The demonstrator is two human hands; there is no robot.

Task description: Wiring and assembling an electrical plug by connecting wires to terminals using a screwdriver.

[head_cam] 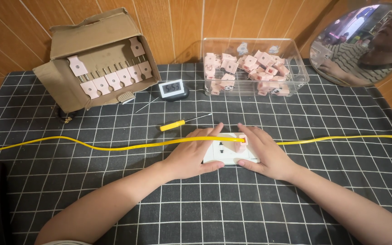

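- White socket plate (225, 153): flat on the checked black tablecloth (205, 208), centre of scene, between the two hands; a pink plug (240, 142) sits at its far right corner.
- Left hand (191, 154): palm down, fingers extended, resting on the plate's left edge; not closed around anything.
- Right hand (264, 152): palm down on the plate's right edge, fingertips touching the pink plug; whether it pinches the plug cannot be told.
- Yellow cable (114, 147): runs left to right across the cloth, passing over the left hand's fingers to the plug.
- Yellow-handled screwdriver (182, 122): just beyond the hands.
- Small digital display (172, 87): farther off, centre.
- Cardboard box (98, 59): far left, open, rows of pink plugs inside.
- Clear plastic tub (255, 66): far right, holding loose pink plugs.
- Round mirror (364, 43): far right corner.
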